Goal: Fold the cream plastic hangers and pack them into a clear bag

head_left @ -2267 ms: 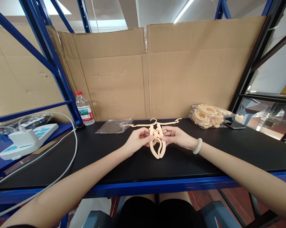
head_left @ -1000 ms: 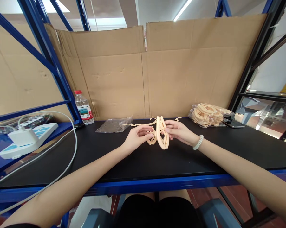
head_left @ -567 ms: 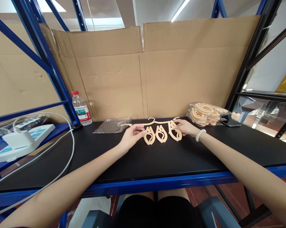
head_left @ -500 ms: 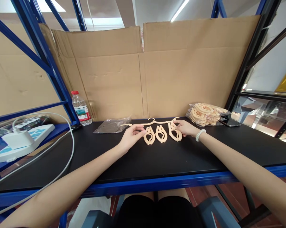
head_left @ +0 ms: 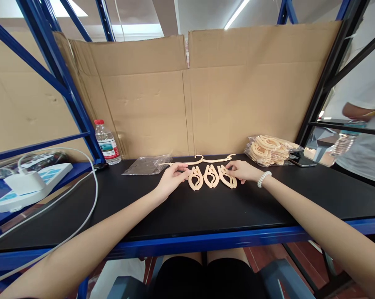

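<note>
Three beige folding hangers lie folded in a row on the black tabletop in the head view: the left folded hanger (head_left: 195,179), the middle folded hanger (head_left: 211,177) and the right folded hanger (head_left: 227,177). My left hand (head_left: 172,179) has its thumb and fingertips at the left one's edge, in a loose pinch. The right folded hanger is gripped at its outer side by my right hand (head_left: 244,170), whose fingers partly cover it. Just behind the row lie beige hangers stretched out flat, the right unfolded hanger (head_left: 217,160) with its hook turned up; the left one is partly hidden by my left hand.
Left of the hangers lies a flat clear bag (head_left: 146,165), with a water bottle (head_left: 107,143) beyond. A bag of hangers (head_left: 268,149) and a phone (head_left: 303,160) sit at right. A white cable (head_left: 95,187) crosses the left side. Cardboard (head_left: 187,104) walls the back.
My right hand has brought the right folded hanger down and closer to the middle one, clear of the unfolded hangers. My left hand stays put. Another person has appeared at the far right.
</note>
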### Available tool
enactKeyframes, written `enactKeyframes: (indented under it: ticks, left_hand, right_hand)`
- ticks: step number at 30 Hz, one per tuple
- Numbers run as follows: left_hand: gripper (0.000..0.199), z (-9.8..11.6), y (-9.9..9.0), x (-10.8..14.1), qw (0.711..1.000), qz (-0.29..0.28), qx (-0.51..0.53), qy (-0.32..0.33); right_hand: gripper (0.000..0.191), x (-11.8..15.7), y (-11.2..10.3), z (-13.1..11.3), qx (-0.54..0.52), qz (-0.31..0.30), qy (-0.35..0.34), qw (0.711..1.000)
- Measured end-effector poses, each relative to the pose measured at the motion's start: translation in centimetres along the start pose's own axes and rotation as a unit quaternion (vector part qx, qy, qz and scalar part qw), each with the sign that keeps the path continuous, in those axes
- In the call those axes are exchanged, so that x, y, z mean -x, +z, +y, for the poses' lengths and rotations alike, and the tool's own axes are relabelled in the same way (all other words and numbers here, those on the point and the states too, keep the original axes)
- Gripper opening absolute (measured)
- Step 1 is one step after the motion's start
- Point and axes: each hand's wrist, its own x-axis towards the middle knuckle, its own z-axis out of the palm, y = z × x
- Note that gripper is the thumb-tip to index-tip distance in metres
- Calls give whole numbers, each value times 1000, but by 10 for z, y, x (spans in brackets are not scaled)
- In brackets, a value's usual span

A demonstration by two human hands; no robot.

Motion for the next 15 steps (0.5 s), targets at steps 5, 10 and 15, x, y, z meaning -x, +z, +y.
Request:
enactKeyframes:
  ticks: [5, 10, 15]
  left_hand:
    - [35, 1, 0, 0, 1000, -8, 2, -2]
    - [33, 0, -1, -1, 1000, -19, 7, -3]
    - [34, -3, -3, -2, 1000, -24, 8, 2]
  right_hand:
    - [34, 2, 0, 0, 77, 7, -45, 996]
    - [33, 4, -1, -3, 106, 10, -51, 993]
    - [32, 3, 0, -2, 100, 8, -56, 993]
